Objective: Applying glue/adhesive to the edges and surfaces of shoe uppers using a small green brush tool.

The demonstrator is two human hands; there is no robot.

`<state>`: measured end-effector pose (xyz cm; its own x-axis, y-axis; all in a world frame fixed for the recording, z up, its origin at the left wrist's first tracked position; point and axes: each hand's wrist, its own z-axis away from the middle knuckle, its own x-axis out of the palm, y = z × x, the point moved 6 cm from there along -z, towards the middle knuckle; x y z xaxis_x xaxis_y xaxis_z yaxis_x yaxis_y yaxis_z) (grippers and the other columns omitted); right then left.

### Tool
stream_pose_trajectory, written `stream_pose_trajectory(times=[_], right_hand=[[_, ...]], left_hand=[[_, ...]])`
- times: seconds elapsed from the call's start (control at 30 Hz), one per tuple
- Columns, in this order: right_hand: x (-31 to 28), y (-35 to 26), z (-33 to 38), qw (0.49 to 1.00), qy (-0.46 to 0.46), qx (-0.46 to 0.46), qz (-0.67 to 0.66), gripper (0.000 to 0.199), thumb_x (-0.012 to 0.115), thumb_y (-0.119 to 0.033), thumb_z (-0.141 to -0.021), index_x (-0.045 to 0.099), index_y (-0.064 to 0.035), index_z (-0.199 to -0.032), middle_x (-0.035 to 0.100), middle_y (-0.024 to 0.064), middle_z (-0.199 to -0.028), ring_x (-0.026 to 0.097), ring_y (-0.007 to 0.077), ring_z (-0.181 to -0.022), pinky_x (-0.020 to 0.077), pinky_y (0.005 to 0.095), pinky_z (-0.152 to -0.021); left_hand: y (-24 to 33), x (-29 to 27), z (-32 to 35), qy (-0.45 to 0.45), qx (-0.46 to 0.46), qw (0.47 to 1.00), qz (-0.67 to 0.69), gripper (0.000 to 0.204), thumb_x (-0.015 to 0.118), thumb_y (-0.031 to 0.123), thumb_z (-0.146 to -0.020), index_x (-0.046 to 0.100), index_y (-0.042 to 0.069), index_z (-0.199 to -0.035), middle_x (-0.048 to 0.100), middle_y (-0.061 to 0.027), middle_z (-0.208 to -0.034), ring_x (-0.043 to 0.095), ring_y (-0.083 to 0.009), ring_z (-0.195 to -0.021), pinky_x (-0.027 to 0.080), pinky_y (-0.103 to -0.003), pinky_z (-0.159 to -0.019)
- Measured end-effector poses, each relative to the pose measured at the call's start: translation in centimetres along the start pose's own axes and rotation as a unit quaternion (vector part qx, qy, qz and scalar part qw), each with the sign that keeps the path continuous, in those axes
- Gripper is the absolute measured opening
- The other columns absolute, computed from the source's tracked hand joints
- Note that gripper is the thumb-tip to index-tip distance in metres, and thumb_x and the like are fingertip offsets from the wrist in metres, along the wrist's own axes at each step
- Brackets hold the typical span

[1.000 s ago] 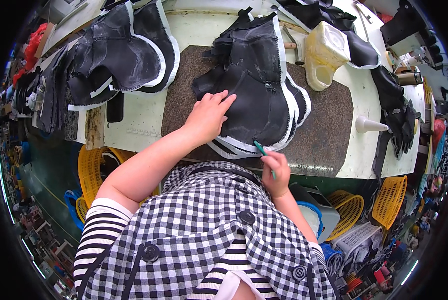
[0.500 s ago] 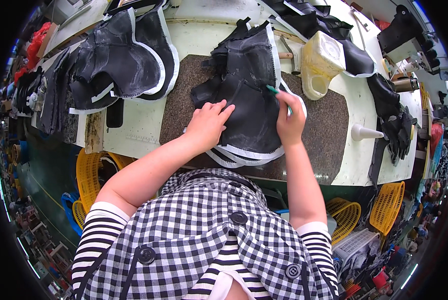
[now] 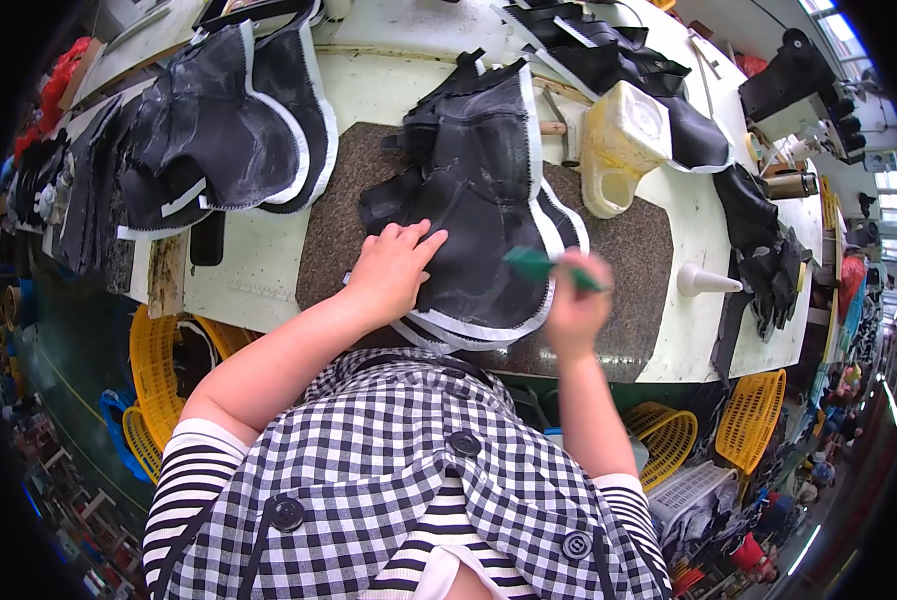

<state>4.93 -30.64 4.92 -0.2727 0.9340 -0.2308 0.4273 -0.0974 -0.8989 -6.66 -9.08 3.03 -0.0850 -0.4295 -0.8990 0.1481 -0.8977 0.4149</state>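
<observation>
A black boot upper with white stitched edging lies on a dark speckled slab, on top of at least one similar piece. Resting on its left part is my left hand, fingers outstretched and pressed lightly down. My right hand is over the lower right edge, closed around a green flat-headed hand tool. Motion smears both the tool and those fingers, so its working edge is unclear. Pale smudges streak the upper's surface.
More white-edged black uppers lie to the left, beside a dark phone-shaped object. A yellowed container, a hammer and a white cone-shaped nozzle are on the right. Yellow baskets stand below the table.
My right hand has drawn toward me from the upper's right middle to its lower right edge; the green tool now shows broadside. My left hand stays on the upper. The whole view has shifted slightly.
</observation>
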Motion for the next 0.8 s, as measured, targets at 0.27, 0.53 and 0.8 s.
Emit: stream_pose_trajectory(times=[0.27, 0.53, 0.8], right_hand=[[-6.7, 2.8, -8.8, 0.953, -0.061, -0.086, 0.283, 0.028, 0.059, 0.009, -0.082, 0.068, -0.0072, -0.103, 0.070, 0.0103, -0.101, 0.068, 0.0264, -0.096, 0.0545, 0.0342, -0.082], [-3.6, 3.4, -9.9, 0.821, -0.267, -0.304, 0.403, 0.029, 0.060, -0.004, -0.073, 0.066, -0.0116, -0.100, 0.067, 0.0050, -0.103, 0.062, 0.0251, -0.101, 0.0499, 0.0380, -0.089], [-8.8, 4.5, -10.5, 0.966, 0.005, -0.068, 0.251, 0.023, 0.061, 0.006, -0.082, 0.064, -0.0074, -0.101, 0.067, 0.0123, -0.098, 0.066, 0.0298, -0.087, 0.0525, 0.0357, -0.078]], left_hand=[[0.6, -0.6, 0.4, -0.018, 0.006, 1.000, 0.002, 0.060, 0.067, 0.010, -0.081, 0.047, 0.011, -0.138, 0.047, -0.0138, -0.139, 0.048, -0.0316, -0.116, 0.040, -0.043, -0.095], [0.8, -0.5, -0.2, -0.045, 0.002, 0.999, -0.023, 0.060, 0.067, 0.011, -0.081, 0.047, 0.009, -0.138, 0.048, -0.0140, -0.138, 0.049, -0.0307, -0.113, 0.040, -0.042, -0.094], [0.8, -0.7, -0.2, -0.022, 0.022, 0.999, -0.034, 0.063, 0.070, 0.013, -0.080, 0.046, 0.008, -0.138, 0.048, -0.0152, -0.138, 0.049, -0.0305, -0.113, 0.040, -0.041, -0.093]])
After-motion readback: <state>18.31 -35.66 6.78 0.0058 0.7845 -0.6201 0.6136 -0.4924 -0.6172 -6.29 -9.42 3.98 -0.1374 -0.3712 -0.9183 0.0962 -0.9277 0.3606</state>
